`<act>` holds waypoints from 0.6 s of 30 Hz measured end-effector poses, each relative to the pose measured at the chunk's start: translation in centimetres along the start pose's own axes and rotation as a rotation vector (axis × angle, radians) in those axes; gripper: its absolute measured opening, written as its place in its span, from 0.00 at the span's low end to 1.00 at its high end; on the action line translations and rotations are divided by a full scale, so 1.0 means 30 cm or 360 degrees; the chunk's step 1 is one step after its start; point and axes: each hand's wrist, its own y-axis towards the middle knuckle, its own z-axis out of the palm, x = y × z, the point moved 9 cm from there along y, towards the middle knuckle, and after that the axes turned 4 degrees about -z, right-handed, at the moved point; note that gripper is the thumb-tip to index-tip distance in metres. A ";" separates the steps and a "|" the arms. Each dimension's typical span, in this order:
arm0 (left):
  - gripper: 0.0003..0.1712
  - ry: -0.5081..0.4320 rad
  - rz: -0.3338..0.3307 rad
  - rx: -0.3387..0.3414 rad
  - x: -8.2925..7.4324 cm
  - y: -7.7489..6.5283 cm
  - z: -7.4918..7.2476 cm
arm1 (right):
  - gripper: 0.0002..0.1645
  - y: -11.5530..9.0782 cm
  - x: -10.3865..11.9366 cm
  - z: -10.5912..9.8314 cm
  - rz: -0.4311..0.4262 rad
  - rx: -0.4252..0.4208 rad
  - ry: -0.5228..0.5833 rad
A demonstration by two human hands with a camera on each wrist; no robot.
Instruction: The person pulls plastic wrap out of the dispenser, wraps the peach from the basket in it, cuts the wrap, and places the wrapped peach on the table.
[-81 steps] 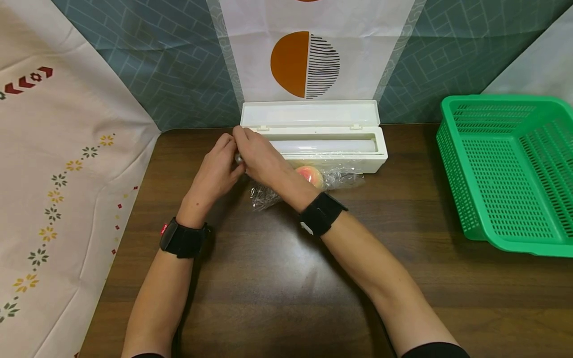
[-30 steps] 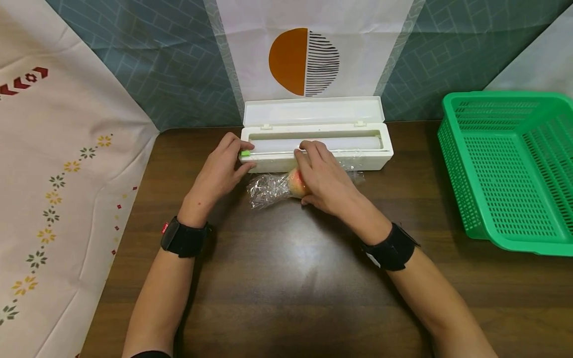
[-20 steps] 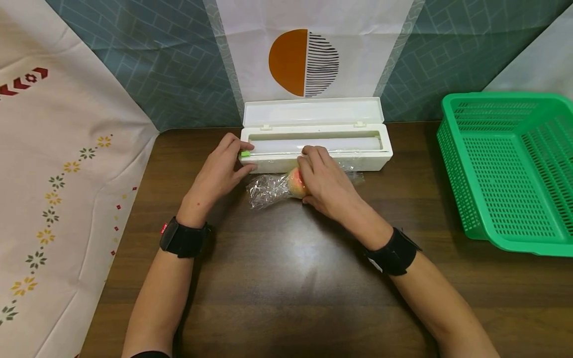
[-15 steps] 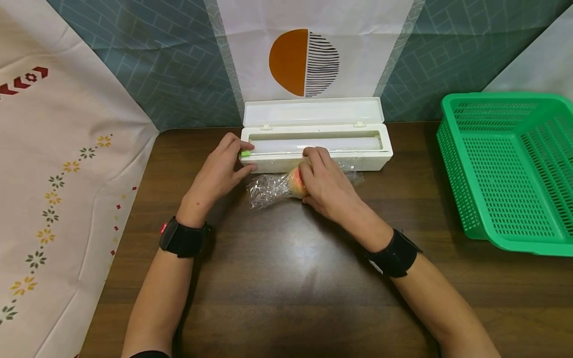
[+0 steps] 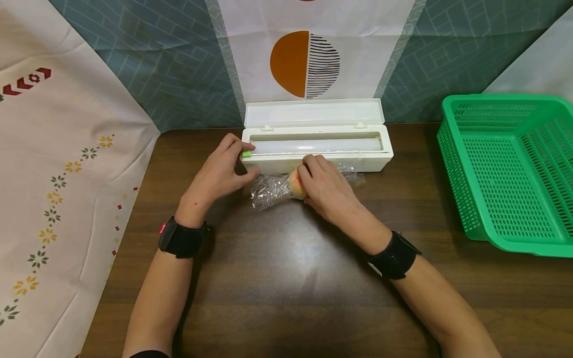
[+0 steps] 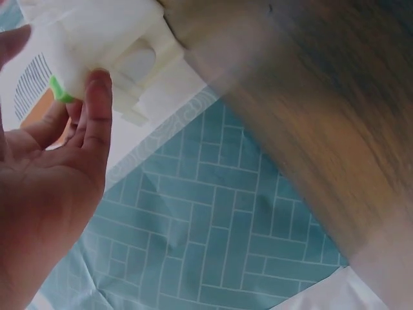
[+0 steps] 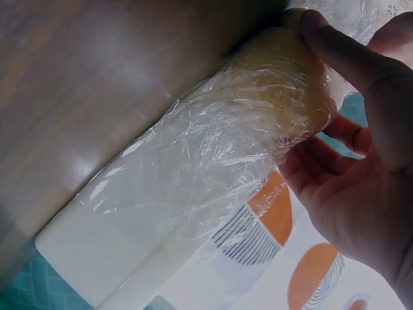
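A peach (image 5: pixel 297 185) wrapped in crumpled cling film (image 5: pixel 270 191) lies on the table just in front of a white cling film dispenser (image 5: pixel 313 163). My right hand (image 5: pixel 329 191) grips the peach from the right, covering much of it. In the right wrist view, loose film stretches from the peach (image 7: pixel 277 84) across the dispenser's front. At the dispenser's left end is my left hand (image 5: pixel 220 171), its fingers against the end and its thumb by the lower front. A green slide cutter (image 5: pixel 246 154) shows beside the index finger. Inside the dispenser lies the film roll (image 5: pixel 318 145).
The dispenser's lid (image 5: pixel 313 113) stands raised against the hanging wall cloth. A green plastic basket (image 5: pixel 515 174) sits on the wooden table (image 5: pixel 268 298) at the right. A patterned white cloth (image 5: pixel 67 199) borders the table on the left.
My right hand has left the dispenser's left end, moved right and down, and now grips the peach. My left hand stays at that end; its thumb has shifted slightly. The slide cutter came into view.
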 end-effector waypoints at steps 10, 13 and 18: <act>0.40 -0.0013 -0.0033 -0.0116 0.004 -0.011 -0.057 | 0.35 -0.011 -0.014 -0.022 -0.0008 -0.0003 0.0172; 0.33 -0.0005 0.0052 -0.0417 -0.017 -0.013 -0.126 | 0.37 -0.015 -0.033 -0.037 0.0060 0.0026 0.0293; 0.20 -0.0060 0.0270 -0.0939 -0.071 -0.054 -0.237 | 0.40 -0.019 -0.070 -0.082 0.0184 0.0003 0.0534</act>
